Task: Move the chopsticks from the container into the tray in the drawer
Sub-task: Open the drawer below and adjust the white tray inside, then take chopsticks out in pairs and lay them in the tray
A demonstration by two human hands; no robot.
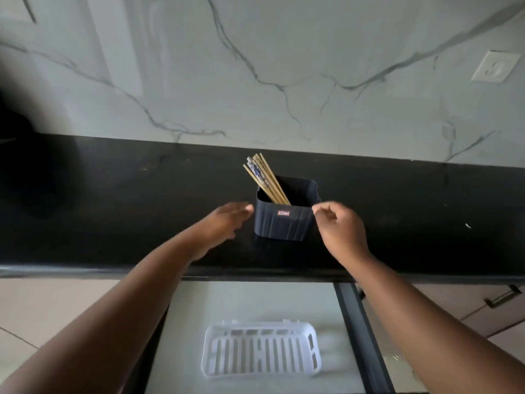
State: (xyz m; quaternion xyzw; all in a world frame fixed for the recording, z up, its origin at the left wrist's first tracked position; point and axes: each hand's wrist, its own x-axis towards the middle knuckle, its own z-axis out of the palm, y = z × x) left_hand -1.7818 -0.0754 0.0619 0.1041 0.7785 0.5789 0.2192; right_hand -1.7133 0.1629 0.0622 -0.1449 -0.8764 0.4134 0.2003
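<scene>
A dark ribbed container (pixel 285 223) stands on the black countertop (pixel 113 209). Several wooden chopsticks (pixel 264 179) lean out of its back left corner, some with a blue pattern. My left hand (pixel 224 223) hovers just left of the container, fingers spread, holding nothing. My right hand (pixel 339 228) is at the container's right front corner with fingers curled and the thumb and forefinger pinched near the rim; it holds nothing that I can see. Below the counter edge, a white slotted tray (pixel 216 351) lies empty in the open drawer (pixel 355 322).
A marble backsplash (pixel 255 66) rises behind the counter, with a wall socket (pixel 495 66) at the right. A cabinet handle (pixel 502 300) shows right of the drawer. A dark shape fills the counter's far left.
</scene>
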